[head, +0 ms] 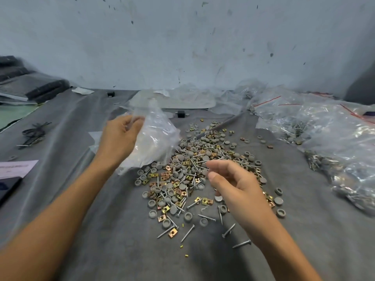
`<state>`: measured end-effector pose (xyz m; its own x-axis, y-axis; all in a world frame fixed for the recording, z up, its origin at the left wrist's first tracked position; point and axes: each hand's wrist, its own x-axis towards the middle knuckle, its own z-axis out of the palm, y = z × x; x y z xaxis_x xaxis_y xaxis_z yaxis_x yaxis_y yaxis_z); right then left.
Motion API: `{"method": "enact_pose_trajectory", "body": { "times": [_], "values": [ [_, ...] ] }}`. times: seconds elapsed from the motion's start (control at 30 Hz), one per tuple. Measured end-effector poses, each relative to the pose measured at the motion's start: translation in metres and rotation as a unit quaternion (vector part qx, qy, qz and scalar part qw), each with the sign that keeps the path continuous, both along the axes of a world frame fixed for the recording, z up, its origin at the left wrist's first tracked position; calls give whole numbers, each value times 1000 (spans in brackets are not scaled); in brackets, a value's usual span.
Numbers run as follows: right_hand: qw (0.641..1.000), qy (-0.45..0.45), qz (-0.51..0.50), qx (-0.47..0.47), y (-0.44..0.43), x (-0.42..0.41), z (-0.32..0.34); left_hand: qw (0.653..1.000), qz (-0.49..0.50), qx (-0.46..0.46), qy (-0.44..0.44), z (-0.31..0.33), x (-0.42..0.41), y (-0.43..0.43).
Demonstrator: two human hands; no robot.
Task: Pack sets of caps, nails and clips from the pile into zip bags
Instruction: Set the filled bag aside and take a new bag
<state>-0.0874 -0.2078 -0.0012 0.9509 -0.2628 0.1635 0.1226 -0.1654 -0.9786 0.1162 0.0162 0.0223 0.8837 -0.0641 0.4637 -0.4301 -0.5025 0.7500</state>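
With left hand pinching limp zip bag, right hand curled over centre pile, hold unclear, may drop pieces beside its slack mouth.

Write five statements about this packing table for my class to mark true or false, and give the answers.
1. The left hand grips a clear plastic bag. True.
2. The filled zip bags with red strips lie to the left of the pile. False: they lie to its right.
3. The pile of caps, nails and clips lies on a grey cloth. True.
4. The right hand lies flat on the cloth. False: it is raised over the pile with its fingers curled.
5. Loose nails lie at the pile's near edge. True.
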Motion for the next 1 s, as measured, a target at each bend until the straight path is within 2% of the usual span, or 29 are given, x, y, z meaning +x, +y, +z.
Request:
{"method": "enact_pose_trajectory", "body": {
  "times": [0.1,0.17,0.2,0.23,0.27,0.33,0.4,0.47,0.57,0.63,0.7,0.8,0.9,1.0],
  "values": [
    [1000,3,4,-6,2,1,0,994,64,7,89,-11,41,20],
    [1000,7,9,-14,2,0,0,973,111,139,146,-20,59,35],
    [1000,7,10,-13,1,0,0,950,144,220,166,-23,62,41],
    [1000,5,9,-13,1,0,0,933,175,269,165,-23,60,45],
    [1000,4,6,-11,0,1,0,930,195,280,140,-19,55,45],
    [1000,-3,-8,-9,-1,2,0,965,149,211,53,-1,34,36],
    [999,-16,-27,-4,0,3,0,997,7,41,61,17,0,21],
    [999,-28,-38,6,1,4,0,982,-137,-51,117,31,-47,4],
    [997,-11,36,60,2,6,2,943,-278,-61,175,24,-106,-19],
    [992,-22,84,93,4,7,2,927,-299,-99,205,15,-124,-31],
    [991,-44,62,108,5,8,1,919,-292,-139,225,7,-129,-36],
    [991,-53,27,117,-2,7,-4,925,-256,-142,243,-3,-126,-34],
    [994,-45,-1,96,-7,7,-8,909,-243,-197,276,-10,-121,-31],
    [996,-13,1,93,-7,9,-11,912,-253,-176,271,-11,-118,-26]
  ]
}}
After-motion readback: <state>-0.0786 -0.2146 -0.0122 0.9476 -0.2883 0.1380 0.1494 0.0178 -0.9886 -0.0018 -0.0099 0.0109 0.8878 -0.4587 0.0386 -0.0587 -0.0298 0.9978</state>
